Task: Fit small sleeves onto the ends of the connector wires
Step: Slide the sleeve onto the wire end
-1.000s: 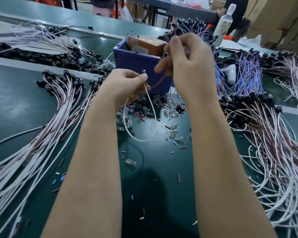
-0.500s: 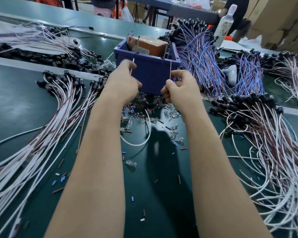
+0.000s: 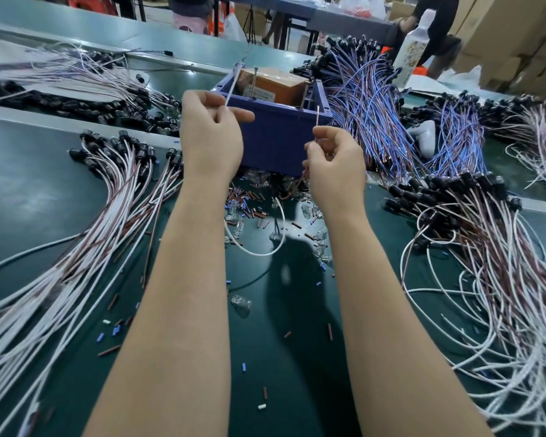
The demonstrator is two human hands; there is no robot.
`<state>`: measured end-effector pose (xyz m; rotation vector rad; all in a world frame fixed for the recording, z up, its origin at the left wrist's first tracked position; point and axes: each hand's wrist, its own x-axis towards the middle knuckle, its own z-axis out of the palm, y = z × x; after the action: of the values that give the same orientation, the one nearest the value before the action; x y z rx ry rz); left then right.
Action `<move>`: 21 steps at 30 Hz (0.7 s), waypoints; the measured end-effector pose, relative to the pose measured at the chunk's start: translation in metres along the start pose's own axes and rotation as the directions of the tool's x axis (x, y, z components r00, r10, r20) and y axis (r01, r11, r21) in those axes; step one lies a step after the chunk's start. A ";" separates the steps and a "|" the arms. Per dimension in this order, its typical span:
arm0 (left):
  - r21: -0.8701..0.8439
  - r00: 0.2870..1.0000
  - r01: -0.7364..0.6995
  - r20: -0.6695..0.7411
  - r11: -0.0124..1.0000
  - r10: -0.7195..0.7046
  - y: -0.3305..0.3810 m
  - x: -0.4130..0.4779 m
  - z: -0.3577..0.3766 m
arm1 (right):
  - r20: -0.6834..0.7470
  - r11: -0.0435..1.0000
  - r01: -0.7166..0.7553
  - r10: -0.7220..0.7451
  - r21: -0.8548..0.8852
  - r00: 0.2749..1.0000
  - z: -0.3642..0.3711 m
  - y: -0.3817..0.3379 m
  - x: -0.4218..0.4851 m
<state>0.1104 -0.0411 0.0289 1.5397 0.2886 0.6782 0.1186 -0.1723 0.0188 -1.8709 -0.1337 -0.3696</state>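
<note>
You're in a wiring workshop: heaps of white-and-brown connector wires (image 3: 76,247) cover your dark green surface (image 3: 29,184), brown cardboard cartons (image 3: 517,42) beyond.

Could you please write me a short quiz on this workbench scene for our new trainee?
1. True or false: the left hand pinches a white wire.
2. What colour is the bin behind the hands? A red, B blue, C yellow.
3. Fill in: the end of the other wire, pinched by the right hand, points ___.
Key: 1 true; 2 B; 3 up.
</note>
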 end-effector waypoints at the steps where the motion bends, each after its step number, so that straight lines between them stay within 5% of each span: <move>1: -0.017 1.000 -0.010 -0.018 1.000 0.009 0.000 0.000 0.000 | 0.015 1.000 0.005 -0.004 -0.012 1.000 0.000 -0.001 0.000; 14: -0.021 0.977 0.160 0.143 0.987 -0.156 -0.006 -0.007 0.007 | 0.105 0.992 0.065 -0.054 -0.108 0.993 -0.001 -0.001 -0.001; 21: -0.070 0.980 0.187 0.087 0.980 -0.181 -0.008 -0.006 0.007 | 0.095 0.993 0.062 -0.052 -0.104 0.994 -0.002 -0.001 0.000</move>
<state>0.1116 -0.0499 0.0200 1.4418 0.3359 0.4757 0.1175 -0.1742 0.0203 -1.9938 -0.2344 -0.3360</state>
